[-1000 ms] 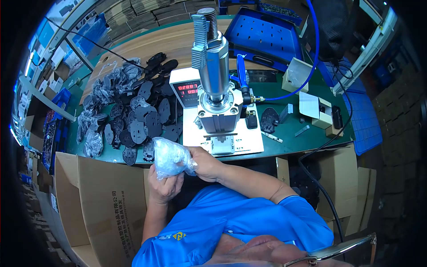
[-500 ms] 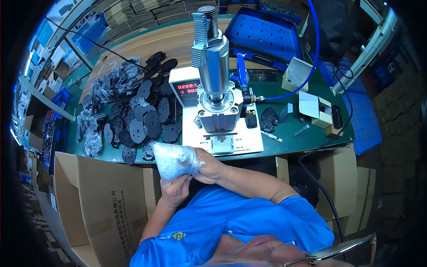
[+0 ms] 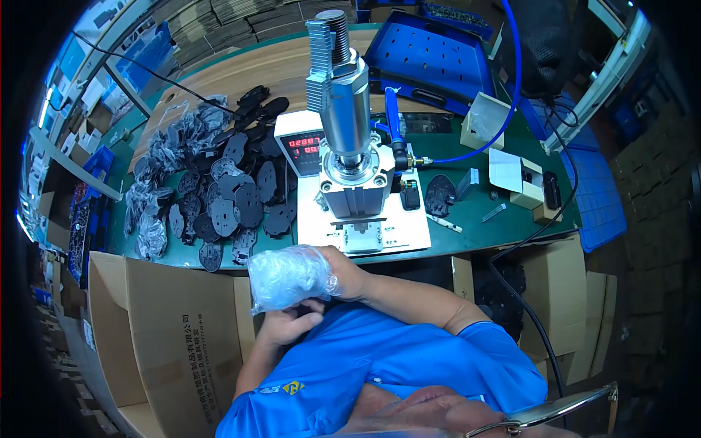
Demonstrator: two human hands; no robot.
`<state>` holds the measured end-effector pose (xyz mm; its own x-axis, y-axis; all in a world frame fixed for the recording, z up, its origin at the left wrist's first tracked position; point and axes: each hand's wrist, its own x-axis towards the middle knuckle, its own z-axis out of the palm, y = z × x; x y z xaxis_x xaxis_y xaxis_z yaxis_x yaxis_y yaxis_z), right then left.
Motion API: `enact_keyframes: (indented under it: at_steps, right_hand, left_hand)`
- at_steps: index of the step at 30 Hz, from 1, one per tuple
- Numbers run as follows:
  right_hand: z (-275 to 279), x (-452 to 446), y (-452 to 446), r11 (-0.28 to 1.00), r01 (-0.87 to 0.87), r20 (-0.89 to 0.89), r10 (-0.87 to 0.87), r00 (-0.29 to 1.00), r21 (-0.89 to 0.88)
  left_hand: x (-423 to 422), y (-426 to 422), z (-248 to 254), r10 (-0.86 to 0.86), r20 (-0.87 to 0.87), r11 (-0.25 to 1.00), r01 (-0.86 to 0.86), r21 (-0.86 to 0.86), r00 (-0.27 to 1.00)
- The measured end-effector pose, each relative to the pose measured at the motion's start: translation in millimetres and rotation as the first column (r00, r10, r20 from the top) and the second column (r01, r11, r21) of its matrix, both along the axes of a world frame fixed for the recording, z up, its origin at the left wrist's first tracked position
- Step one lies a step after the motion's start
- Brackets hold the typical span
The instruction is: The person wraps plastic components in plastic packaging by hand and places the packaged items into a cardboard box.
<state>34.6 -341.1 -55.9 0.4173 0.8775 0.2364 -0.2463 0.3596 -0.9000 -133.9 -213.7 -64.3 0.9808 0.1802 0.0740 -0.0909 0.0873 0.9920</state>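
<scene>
My right hand is closed around the gathered right end of a clear plastic-wrapped bundle, held in front of the table's near edge. My left hand is just below the bundle, its thumb apart from the fingers; its fingertips are at the bundle's lower edge and partly hidden. Beyond the hands stands a metal press on a white base plate. A counter box with red digits is beside the press. Many dark flat oval parts are heaped to the left, some in plastic wrap.
An open cardboard box is at the lower left, another at the lower right. A blue tray lies at the back. Small white boxes are on the right. A blue hose and black cable cross the right side.
The bundle has turned and tilted in my right hand. My left hand has moved from the bundle's left side to below it and loosened, its thumb now spread.
</scene>
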Motion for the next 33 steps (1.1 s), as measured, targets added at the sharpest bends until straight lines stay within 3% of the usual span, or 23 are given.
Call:
enact_keyframes:
  at_steps: [1, 3, 4, 6, 11, 16, 22, 27, 31, 33]
  right_hand:
    - [2, 0, -4, 1.0, 0.024, -0.011, -0.024, 1.0, -0.01]
    - [4, 1, -15, 0.998, 0.066, 0.043, -0.065, 0.997, -0.023]
    - [4, 2, -21, 0.993, 0.109, 0.099, -0.106, 0.989, -0.034]
    - [6, 3, -27, 0.979, 0.199, 0.214, -0.185, 0.959, -0.045]
    - [7, -8, -24, 0.96, 0.279, 0.259, -0.276, 0.926, 0.027]
    - [-15, -19, -20, 0.932, 0.361, 0.479, -0.309, 0.821, -0.018]
    - [-1, -32, -17, 0.87, 0.487, 0.475, -0.463, 0.748, 0.081]
    - [-9, -37, -13, 0.817, 0.564, 0.604, -0.512, 0.611, 0.122]
    - [-2, -35, -7, 0.684, 0.634, 0.691, -0.653, 0.309, 0.362]
    - [-4, -34, -8, 0.677, 0.634, 0.729, -0.637, 0.251, 0.373]
  left_hand:
    - [-3, 9, -3, -0.011, -0.029, 0.987, 0.006, -0.163, 1.0]
    - [-9, 38, -22, 0.156, 0.043, 0.988, -0.155, -0.022, 0.987]
    - [-3, 38, -19, 0.155, 0.04, 0.988, -0.154, -0.022, 0.987]
    - [17, 39, -15, 0.371, 0.209, 0.885, -0.276, -0.375, 0.905]
    - [42, -8, 32, 0.434, 0.282, 0.861, -0.302, -0.41, 0.856]
    - [34, -14, 17, 0.296, 0.132, 0.873, -0.212, -0.439, 0.946]
    - [31, -23, 3, 0.269, 0.08, 0.853, -0.199, -0.483, 0.96]
    - [32, -33, 0, 0.238, 0.024, 0.804, -0.184, -0.565, 0.971]
    - [40, -41, 0, 0.155, 0.018, 0.776, -0.11, -0.621, 0.988]
    - [42, -43, 3, 0.151, 0.014, 0.743, -0.104, -0.661, 0.988]
